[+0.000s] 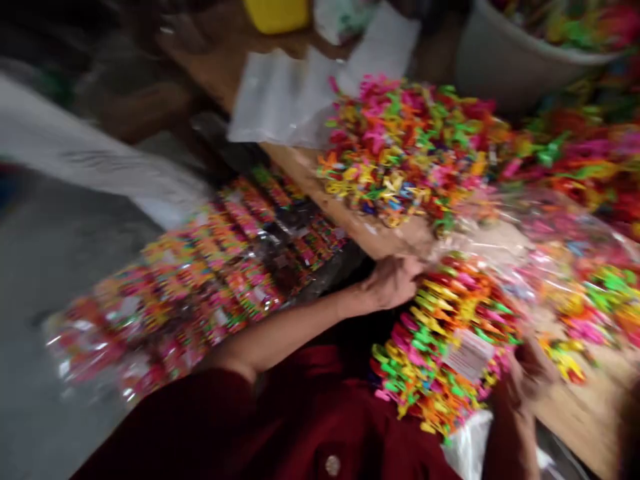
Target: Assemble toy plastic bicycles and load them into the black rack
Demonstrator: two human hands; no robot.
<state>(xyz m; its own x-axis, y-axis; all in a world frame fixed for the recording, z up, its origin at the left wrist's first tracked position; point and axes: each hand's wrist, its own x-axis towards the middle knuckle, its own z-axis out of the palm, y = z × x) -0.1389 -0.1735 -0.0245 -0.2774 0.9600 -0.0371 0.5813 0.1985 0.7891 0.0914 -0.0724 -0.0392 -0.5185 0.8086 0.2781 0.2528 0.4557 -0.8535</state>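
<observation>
A clear plastic bag packed with small colourful pieces (pixel 435 353) lies in front of my dark red shirt, with a white printed label (pixel 469 355) on it. At the bag's upper left corner, my left hand (pixel 395 281) has its fingers closed on the plastic. My right hand (pixel 525 367) is at the bag's right side; it is blurred and partly in shadow, and its fingers are hard to make out. Beyond the bag, a heap of loose colourful pieces (pixel 400 147) covers part of the wooden table (pixel 575 413).
Flat clear bags (pixel 285 100) lie at the table's far edge, near a yellow container (pixel 277 15). A large grey tub (pixel 520 67) of pieces stands at the upper right. Many filled packets (pixel 200 280) lie left of the table. A white sack (pixel 90 153) is at far left.
</observation>
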